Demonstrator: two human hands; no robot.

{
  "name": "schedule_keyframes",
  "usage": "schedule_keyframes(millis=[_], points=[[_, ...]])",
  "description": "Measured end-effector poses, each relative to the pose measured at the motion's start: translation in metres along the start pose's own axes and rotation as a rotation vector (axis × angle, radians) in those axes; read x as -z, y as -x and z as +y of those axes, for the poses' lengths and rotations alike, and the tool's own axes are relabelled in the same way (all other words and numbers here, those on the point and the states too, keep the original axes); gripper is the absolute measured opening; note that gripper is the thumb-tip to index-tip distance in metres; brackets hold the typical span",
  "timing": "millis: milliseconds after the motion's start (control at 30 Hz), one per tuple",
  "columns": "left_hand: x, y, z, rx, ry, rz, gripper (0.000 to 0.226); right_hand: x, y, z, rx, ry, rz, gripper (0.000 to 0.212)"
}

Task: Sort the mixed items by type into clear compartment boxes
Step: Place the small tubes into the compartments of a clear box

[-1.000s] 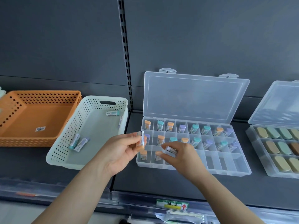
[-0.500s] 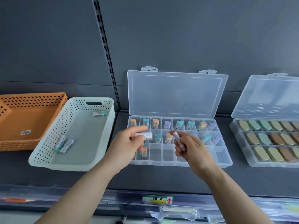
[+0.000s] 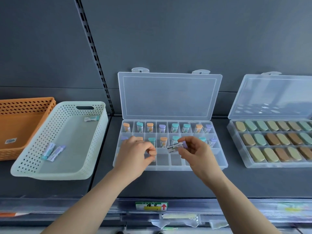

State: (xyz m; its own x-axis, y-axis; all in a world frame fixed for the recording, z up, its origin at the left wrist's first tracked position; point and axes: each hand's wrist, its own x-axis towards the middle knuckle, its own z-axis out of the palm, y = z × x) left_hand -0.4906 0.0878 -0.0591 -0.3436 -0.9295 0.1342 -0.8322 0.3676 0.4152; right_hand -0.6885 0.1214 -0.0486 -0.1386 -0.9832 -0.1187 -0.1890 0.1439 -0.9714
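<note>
Gently lower the purple-capped tube (image 3: 174, 147), pinched at frame centre by thumb and fingers of the right hand (image 3: 199, 154), cap up into a bare front-row cell of the clear box (image 3: 168, 168). Cannot tell whether the curled fingers of the left hand (image 3: 135, 154), low over the box's left cells, hold anything.

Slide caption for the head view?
Right hand pinches a labelled tube above the compartment box; left hand curls over its front row.

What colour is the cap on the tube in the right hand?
Pale purple. The head view shows the cap on the tube in the right hand.
</note>
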Motion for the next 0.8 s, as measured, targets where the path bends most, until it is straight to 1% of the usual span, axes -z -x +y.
schedule_keyframes(millis=[133, 300, 400, 500, 600, 700, 800], points=[[-0.004, 0.001, -0.005, -0.001, -0.064, -0.025, 0.005, -0.001, -0.002, 0.008, 0.063, 0.114, -0.019, 0.012], [-0.003, 0.001, -0.006, -0.022, -0.084, -0.066, 0.011, -0.009, -0.004, 0.009, 0.246, 0.339, -0.033, 0.015], [-0.002, 0.002, -0.01, 0.009, -0.042, -0.081, 0.02, -0.014, -0.006, 0.01, 0.331, 0.476, -0.067, 0.01], [0.007, 0.003, -0.01, 0.031, 0.033, -0.044, 0.034, -0.018, -0.009, 0.012, 0.388, 0.593, -0.105, 0.007], [0.02, 0.007, -0.015, 0.058, 0.029, -0.037, 0.039, -0.024, -0.012, 0.015, 0.424, 0.726, -0.113, 0.01], [0.031, 0.011, -0.022, 0.091, -0.025, -0.056, 0.034, -0.027, -0.013, 0.018, 0.407, 0.844, -0.144, 0.015], [0.037, 0.013, -0.02, 0.12, -0.017, -0.07, 0.021, -0.028, -0.013, 0.018, 0.405, 0.882, -0.162, 0.017]])
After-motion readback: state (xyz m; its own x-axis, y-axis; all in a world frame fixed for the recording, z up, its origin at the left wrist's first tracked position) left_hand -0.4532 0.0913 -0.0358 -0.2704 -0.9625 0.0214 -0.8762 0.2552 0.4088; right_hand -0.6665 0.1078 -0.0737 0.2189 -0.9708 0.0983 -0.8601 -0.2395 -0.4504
